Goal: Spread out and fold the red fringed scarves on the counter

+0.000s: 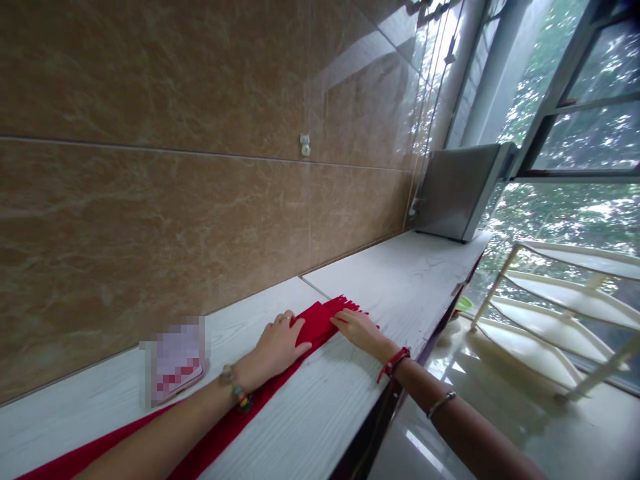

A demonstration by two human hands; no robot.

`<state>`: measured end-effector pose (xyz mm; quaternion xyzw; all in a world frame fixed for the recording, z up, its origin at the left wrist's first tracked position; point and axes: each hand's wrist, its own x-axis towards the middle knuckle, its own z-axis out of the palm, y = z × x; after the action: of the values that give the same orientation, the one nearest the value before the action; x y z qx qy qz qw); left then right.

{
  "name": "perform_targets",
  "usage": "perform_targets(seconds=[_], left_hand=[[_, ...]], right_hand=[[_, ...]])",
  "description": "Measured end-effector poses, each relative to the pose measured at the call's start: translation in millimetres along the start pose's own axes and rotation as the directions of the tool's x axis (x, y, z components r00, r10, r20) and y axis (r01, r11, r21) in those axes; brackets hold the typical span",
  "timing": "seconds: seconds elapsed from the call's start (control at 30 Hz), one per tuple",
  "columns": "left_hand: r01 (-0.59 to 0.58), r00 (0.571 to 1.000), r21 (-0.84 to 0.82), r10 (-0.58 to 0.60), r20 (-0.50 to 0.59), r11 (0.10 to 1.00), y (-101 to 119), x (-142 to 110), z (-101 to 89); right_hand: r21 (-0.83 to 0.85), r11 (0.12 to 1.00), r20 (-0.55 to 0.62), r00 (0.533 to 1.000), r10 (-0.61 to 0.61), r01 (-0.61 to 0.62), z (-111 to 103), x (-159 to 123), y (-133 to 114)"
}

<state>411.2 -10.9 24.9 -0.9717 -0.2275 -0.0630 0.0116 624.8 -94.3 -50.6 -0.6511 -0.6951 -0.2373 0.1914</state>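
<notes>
Red scarf point(315, 321) lengthwise on bench point(400, 273), fringe point(350, 303) at far end. Left hand point(281, 347) atop it, thumb spread; right hand point(357, 328) at edge (pinching or pressing, can't tell). Best: left steadies lightly, right smooths.

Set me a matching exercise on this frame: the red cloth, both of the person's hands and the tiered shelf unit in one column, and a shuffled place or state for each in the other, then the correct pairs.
Column one
1. Red cloth
2. Left hand
3. Right hand
4. Tiered shelf unit

Column two
A. On the cloth near its fringed end, with a red band at the wrist
B. On the floor, by the window
C. Lying along the white countertop
D. On the cloth, with a beaded bracelet at the wrist

Right pairs: 1-C, 2-D, 3-A, 4-B
</notes>
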Motion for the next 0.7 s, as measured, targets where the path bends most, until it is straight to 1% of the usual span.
perform_targets(seconds=[0.03,0.1,0.17,0.2,0.27,0.37,0.43,0.5,0.57,0.7], left_hand=[[0.002,1.0,0.034,-0.003,0.021,0.999,-2.6,-19.2,-0.1],[0.034,0.994,0.1,-0.044,0.098,0.994,-10.1,-52.9,3.6],[0.05,0.986,0.152,-0.073,0.15,0.987,-21.0,-78.7,10.2],[0.038,0.985,0.171,-0.066,0.16,0.985,-27.7,-88.8,13.5],[-0.022,0.988,0.188,-0.007,0.153,0.982,-42.7,-104.6,18.0],[-0.109,0.988,0.208,0.083,0.127,0.972,-64.1,-121.8,19.6],[-0.12,0.988,0.24,0.093,0.122,0.963,-72.7,-130.0,19.1],[-0.134,0.985,0.263,0.1,0.139,0.955,-74.8,-135.5,18.7],[-0.139,0.984,0.28,0.101,0.146,0.95,-72.0,-138.5,18.4],[-0.034,0.996,0.298,0.007,0.092,0.954,-66.4,-140.1,12.5]], right_hand=[[0.005,1.0,0.0,1.0,0.004,-0.004,0.0,-0.2,-0.3],[0.015,1.0,0.002,1.0,0.016,-0.016,-0.9,-0.1,-1.4],[0.027,0.999,0.0,0.999,0.04,-0.04,-2.1,0.2,-2.6],[0.033,0.998,0.0,0.999,0.051,-0.051,-2.6,0.3,-3.1],[0.037,0.997,0.007,0.998,0.061,-0.061,-2.9,0.3,-4.0],[0.016,0.999,0.048,0.998,0.049,-0.049,-1.7,-0.6,-4.7],[-0.019,0.999,0.084,0.995,0.05,-0.048,-0.5,-1.2,-4.9],[-0.055,0.997,0.12,0.991,0.053,-0.047,0.5,-1.6,-5.0],[-0.077,0.996,0.142,0.988,0.055,-0.044,0.7,-1.7,-5.1],[-0.095,0.995,0.148,0.987,0.055,-0.041,-2.0,-0.6,-6.8]])
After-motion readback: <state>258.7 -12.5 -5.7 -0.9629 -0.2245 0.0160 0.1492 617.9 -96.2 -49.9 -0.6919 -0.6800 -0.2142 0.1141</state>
